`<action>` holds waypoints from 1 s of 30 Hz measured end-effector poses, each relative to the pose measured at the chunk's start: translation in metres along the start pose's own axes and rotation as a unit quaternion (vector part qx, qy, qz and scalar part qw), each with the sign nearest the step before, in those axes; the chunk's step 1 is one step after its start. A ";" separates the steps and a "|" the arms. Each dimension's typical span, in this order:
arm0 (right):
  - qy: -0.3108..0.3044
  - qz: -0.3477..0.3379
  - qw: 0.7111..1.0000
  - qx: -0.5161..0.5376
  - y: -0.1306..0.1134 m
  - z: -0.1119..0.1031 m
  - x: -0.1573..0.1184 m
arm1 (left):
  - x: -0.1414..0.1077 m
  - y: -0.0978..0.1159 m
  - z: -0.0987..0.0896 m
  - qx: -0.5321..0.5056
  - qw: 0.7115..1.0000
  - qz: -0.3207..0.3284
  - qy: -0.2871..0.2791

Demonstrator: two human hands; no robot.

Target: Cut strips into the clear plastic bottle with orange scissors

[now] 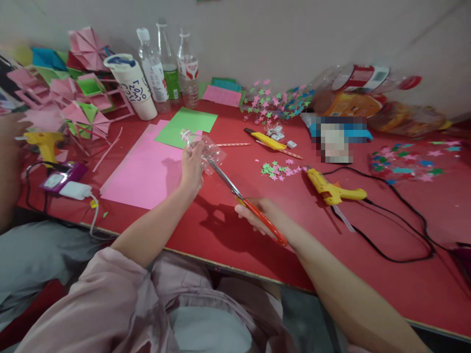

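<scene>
The right hand [272, 212] is wrapping its fingers around the red handles of the scissors [228, 184]; how wide the loops are standing apart, I cannot tell. Ahead of those fingertips, the left hand [193, 170] is holding a clear bottle top [214, 151] by its neck end, fingers closed on it. The blades are overlapping the plastic, though any bite is not showing clearly. The lower body seems already cut away; shaping the rim is probably remaining. Beyond the left fingers, three upright bottles [189, 71] are standing whole.
</scene>
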State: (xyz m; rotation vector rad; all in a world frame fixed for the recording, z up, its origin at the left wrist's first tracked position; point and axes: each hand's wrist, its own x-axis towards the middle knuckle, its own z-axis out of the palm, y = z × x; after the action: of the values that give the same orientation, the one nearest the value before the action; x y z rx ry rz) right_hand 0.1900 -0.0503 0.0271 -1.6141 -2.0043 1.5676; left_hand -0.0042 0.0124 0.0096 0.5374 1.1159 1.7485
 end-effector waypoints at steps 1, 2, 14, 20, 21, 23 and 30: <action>0.002 0.000 1.000 0.002 0.000 0.000 0.000 | 0.001 -0.001 0.000 -0.003 1.000 0.003 -0.001; 0.004 -0.001 1.000 0.005 0.001 0.001 0.001 | 0.001 -0.002 0.000 -0.006 1.000 0.004 -0.001; 0.031 0.034 0.998 0.034 -0.002 0.014 0.003 | 0.000 0.001 0.000 0.004 1.000 0.001 -0.005; 0.030 0.003 1.000 -0.001 0.001 0.014 0.004 | 0.006 -0.002 -0.002 -0.008 1.000 0.005 0.006; 0.029 0.000 1.000 -0.001 0.002 0.014 0.004 | 0.006 -0.002 -0.002 -0.009 1.000 0.007 0.004; 0.029 -0.008 1.000 -0.001 0.003 0.015 0.005 | 0.007 -0.003 -0.003 -0.010 1.000 0.013 -0.002; 0.024 0.018 0.998 0.048 0.002 0.015 0.006 | 0.010 -0.003 -0.005 -0.019 0.999 0.026 -0.005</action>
State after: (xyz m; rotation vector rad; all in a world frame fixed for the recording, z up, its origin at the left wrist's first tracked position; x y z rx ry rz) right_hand 0.1789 -0.0551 0.0159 -1.6444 -1.8557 1.5965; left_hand -0.0111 0.0196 0.0031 0.5555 1.0669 1.8060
